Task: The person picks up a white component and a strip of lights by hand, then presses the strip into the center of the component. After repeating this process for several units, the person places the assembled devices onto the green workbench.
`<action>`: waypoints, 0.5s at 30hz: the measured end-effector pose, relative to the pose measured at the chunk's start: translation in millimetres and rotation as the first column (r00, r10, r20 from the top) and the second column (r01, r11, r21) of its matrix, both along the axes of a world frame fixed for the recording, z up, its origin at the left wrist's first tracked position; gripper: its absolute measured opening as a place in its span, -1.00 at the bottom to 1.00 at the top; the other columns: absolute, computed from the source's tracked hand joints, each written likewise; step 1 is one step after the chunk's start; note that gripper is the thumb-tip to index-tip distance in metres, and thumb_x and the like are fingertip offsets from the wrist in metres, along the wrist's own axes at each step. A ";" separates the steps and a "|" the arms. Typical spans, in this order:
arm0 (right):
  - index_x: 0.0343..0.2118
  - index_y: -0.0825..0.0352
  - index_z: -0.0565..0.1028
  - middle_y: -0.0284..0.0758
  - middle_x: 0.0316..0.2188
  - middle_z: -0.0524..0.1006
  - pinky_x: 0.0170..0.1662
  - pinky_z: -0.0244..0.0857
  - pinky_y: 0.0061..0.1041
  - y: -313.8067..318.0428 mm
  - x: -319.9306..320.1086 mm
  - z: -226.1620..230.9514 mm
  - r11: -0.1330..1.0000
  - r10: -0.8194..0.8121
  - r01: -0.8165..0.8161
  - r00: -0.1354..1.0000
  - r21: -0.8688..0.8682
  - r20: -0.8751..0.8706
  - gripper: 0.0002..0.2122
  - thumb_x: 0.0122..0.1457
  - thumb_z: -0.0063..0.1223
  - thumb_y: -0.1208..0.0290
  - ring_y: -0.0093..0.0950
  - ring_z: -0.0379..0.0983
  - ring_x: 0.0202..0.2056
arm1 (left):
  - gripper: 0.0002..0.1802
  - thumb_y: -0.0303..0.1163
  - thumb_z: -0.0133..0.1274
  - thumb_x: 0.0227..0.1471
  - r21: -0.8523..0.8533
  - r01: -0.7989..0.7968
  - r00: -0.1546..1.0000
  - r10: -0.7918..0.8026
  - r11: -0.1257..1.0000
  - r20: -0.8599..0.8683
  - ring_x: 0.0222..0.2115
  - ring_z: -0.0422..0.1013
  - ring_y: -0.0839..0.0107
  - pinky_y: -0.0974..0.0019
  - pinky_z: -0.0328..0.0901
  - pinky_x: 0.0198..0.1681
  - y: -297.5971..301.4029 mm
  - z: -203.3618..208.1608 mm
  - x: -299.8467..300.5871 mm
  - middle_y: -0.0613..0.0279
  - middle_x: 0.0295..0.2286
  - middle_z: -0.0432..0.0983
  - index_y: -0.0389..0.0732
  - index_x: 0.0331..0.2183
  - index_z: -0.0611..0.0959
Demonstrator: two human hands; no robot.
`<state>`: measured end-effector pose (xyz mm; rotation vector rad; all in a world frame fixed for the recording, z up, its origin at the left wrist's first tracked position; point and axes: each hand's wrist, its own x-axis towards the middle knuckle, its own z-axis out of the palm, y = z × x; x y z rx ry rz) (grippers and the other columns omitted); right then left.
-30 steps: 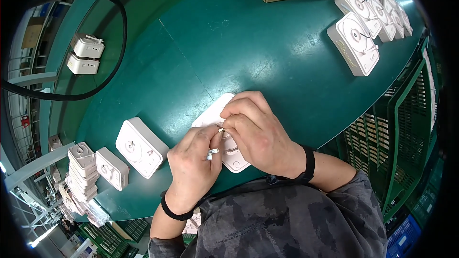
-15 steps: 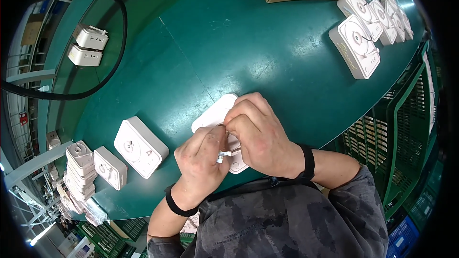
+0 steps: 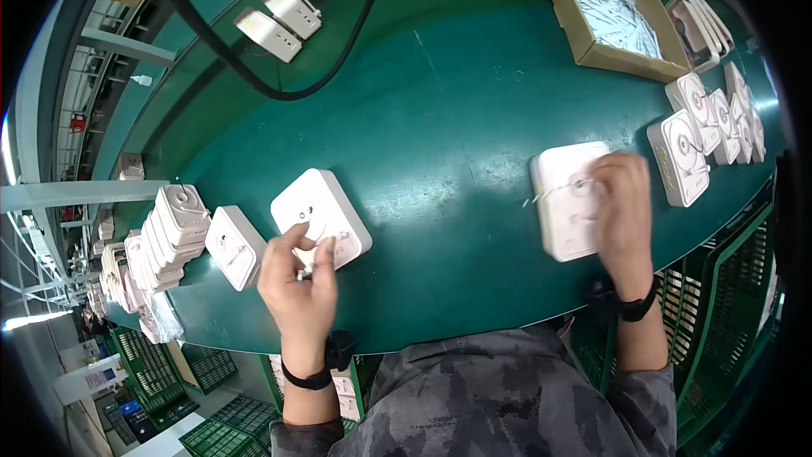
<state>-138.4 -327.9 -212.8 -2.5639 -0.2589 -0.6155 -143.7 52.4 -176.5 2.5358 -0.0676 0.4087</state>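
A white, turntable-shaped device [image 3: 560, 220] lies flat at the right of centre, slightly blurred. My right hand [image 3: 624, 211] is on its right side, with the fingertips over its top edge and the fingers smeared by motion. A thin pale cable [image 3: 545, 195] sticks out past its left edge. Farther left, my left hand [image 3: 300, 288] hovers at the near edge of another white turntable-shaped device [image 3: 330, 195]. Its thumb and forefinger are apart, while the other fingers curl round something small and pale that I cannot make out.
A smaller white unit [image 3: 235, 245] and a stack of similar ones [image 3: 173, 224] stand at the left. Several devices [image 3: 679, 148] line the right, below a cardboard box [image 3: 630, 68] of white slips. A black hose [image 3: 296, 93] loops over two white units [image 3: 269, 34]. Green crates [image 3: 710, 288] flank the table.
The view has shifted. My hands, together over the device before, are now far apart: the right has moved right along with the device, the left has gone left to another device.
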 end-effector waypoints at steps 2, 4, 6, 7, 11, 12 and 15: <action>-0.29 0.43 0.44 -0.14 -0.22 0.50 0.01 0.30 -0.21 -15.0 5.7 13.9 0.997 -0.054 0.055 0.998 -0.054 0.020 -0.83 0.04 0.04 0.75 -0.13 0.41 -0.12 | -0.73 -0.48 0.32 -0.01 0.026 -0.162 0.986 0.163 0.986 -0.028 -0.48 0.50 0.40 0.39 0.38 -0.49 17.5 -9.0 -2.9 0.18 -0.47 0.52 -0.31 -0.23 0.66; -0.24 0.43 0.47 -0.14 -0.18 0.52 0.03 0.30 -0.26 -17.7 6.1 28.3 0.935 -0.339 0.353 0.918 -0.031 0.204 -0.82 0.07 0.05 0.73 -0.15 0.42 -0.07 | -0.72 -0.48 0.33 -0.02 -0.053 -0.130 0.991 0.128 0.990 -0.041 -0.48 0.49 0.42 0.40 0.39 -0.48 22.0 -24.2 -0.9 0.20 -0.49 0.51 -0.32 -0.23 0.66; -0.24 0.43 0.49 -0.15 -0.17 0.53 0.03 0.31 -0.27 3.4 3.0 36.5 0.967 -0.253 0.248 0.953 0.054 0.169 -0.82 0.07 0.08 0.71 -0.16 0.43 -0.06 | -0.72 -0.48 0.34 -0.02 -0.112 -0.098 0.994 0.092 0.989 -0.054 -0.48 0.49 0.42 0.41 0.39 -0.48 9.1 -28.7 3.3 0.20 -0.50 0.51 -0.33 -0.23 0.66; -0.25 0.42 0.51 -0.16 -0.16 0.54 0.03 0.31 -0.28 20.3 2.1 40.4 0.979 -0.161 0.140 0.977 0.151 0.139 -0.83 0.07 0.10 0.70 -0.16 0.44 -0.04 | -0.72 -0.51 0.31 0.00 -0.161 -0.043 0.993 0.024 0.986 -0.117 -0.45 0.47 0.47 0.44 0.39 -0.47 0.6 -29.6 2.9 0.22 -0.46 0.51 -0.34 -0.20 0.65; -0.31 0.40 0.54 -0.20 -0.10 0.54 0.08 0.30 -0.32 87.7 0.6 32.5 0.888 0.277 -0.227 0.958 0.400 -0.070 -0.84 0.03 0.17 0.70 -0.19 0.43 -0.01 | -0.70 -0.58 0.27 0.03 -0.363 0.083 0.937 -0.197 0.928 -0.287 -0.40 0.45 0.55 0.49 0.40 -0.41 -48.6 -20.0 -3.7 0.24 -0.37 0.53 -0.36 -0.14 0.63; -0.31 0.40 0.54 -0.20 -0.09 0.53 0.07 0.30 -0.31 100.4 -2.2 30.9 0.839 0.336 -0.253 0.937 0.482 -0.092 -0.85 0.02 0.18 0.69 -0.18 0.42 0.00 | -0.68 -0.59 0.27 0.02 -0.434 0.091 0.906 -0.255 0.896 -0.337 -0.40 0.47 0.53 0.49 0.42 -0.39 -59.9 -16.8 -5.7 0.22 -0.36 0.54 -0.36 -0.13 0.63; -0.33 0.40 0.55 -0.19 -0.06 0.52 0.07 0.30 -0.29 117.5 -8.9 29.2 0.786 0.400 -0.293 0.912 0.544 -0.086 -0.86 0.01 0.21 0.66 -0.16 0.41 0.02 | -0.64 -0.61 0.27 0.00 -0.502 0.161 0.851 -0.377 0.850 -0.365 -0.39 0.49 0.50 0.48 0.44 -0.35 -77.9 -15.6 -7.1 0.21 -0.33 0.55 -0.36 -0.11 0.63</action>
